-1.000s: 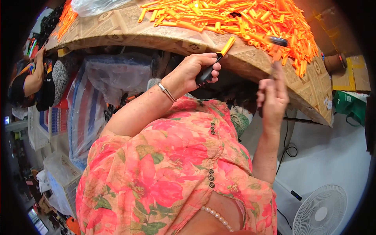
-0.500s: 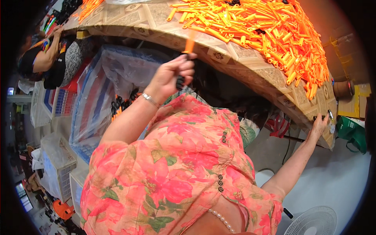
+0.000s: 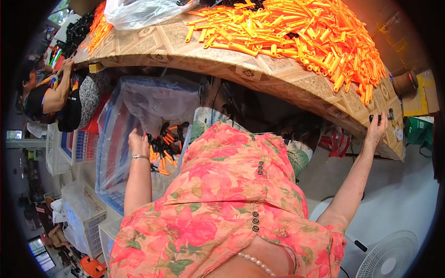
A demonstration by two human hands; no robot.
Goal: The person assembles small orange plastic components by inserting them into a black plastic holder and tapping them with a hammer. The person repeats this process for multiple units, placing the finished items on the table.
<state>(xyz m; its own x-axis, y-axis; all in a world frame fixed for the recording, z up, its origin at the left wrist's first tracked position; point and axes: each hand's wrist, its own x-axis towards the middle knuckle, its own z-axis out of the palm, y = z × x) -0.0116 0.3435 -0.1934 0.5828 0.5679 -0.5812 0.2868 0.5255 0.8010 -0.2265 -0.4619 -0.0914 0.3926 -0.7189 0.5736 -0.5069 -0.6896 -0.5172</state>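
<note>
My left hand, a metal bracelet at its wrist, is over the large plastic-lined basket. No piece shows in it, and its fingers look loosely apart, though blurred and partly hidden. Beside it in the basket lie several black-and-orange handles. At the right end of the table my right hand has its fingers closed on a small black part. Just right of those fingers a small dark metal fixture sits at the table edge. A big heap of orange plastic handles covers the far table.
The wood-patterned table curves across the front, with a clear plastic bag on it. Another person works at the far left. White crates stand at left. A fan stands lower right; a green bag hangs beyond the table corner.
My left hand has swung from the table's front edge down and left to the basket. The black-and-orange handle it held is gone from it. My right hand stays at the table corner.
</note>
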